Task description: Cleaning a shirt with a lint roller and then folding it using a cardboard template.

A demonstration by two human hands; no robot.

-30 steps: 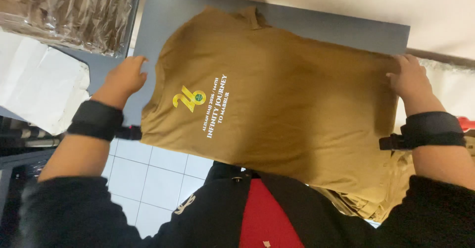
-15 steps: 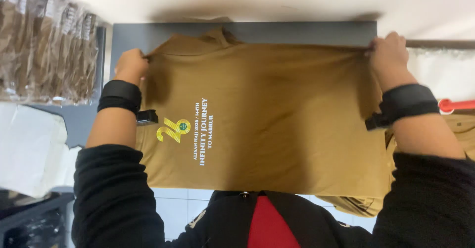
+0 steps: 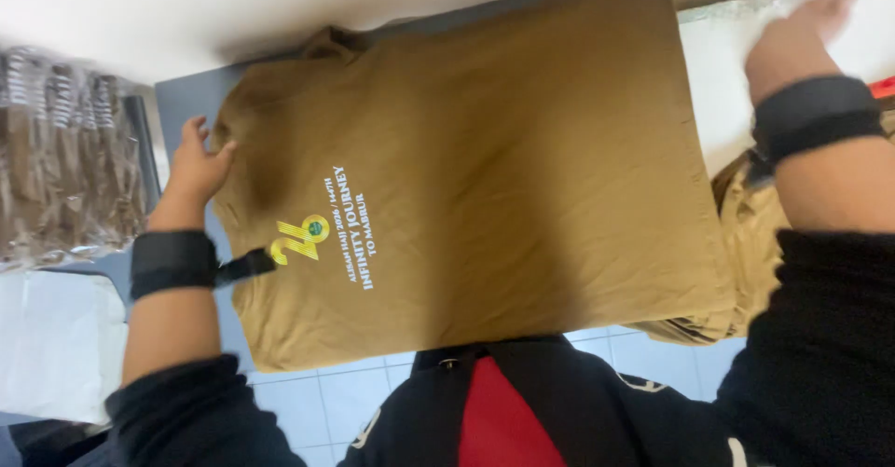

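Where the grey worktop (image 3: pixel 177 103) meets the pale wall, a mustard-brown T-shirt (image 3: pixel 522 178) lies spread flat, covering most of the surface. Its collar points toward the far left corner, and its lower hem hangs over the near edge, above the tiled floor (image 3: pixel 308 402). The fabric is plain and matte, with light creases near the collar. A small print sits on its left half: a yellow looping emblem with a green dot, and white lettering beside it, running sideways to the viewer. The right edge of the garment forms a straight line.

The left hand (image 3: pixel 194 171) rests at the left edge of the T-shirt, beside the sleeve area. Its fingers are loosely spread and touch the cloth; whether they pinch it cannot be told. A black strap circles the wrist.

The right hand (image 3: pixel 806 38) is raised off the garment, over a white surface (image 3: pixel 718 85) to the right. It is motion-blurred, with fingers extended and holding nothing. This wrist also carries a black strap.

A stack of same-coloured garments (image 3: pixel 746 243) lies just beside the right edge of the T-shirt. Clear-wrapped brown packs (image 3: pixel 65 159) stand to the left, with white sheeting (image 3: pixel 56 346) below them.
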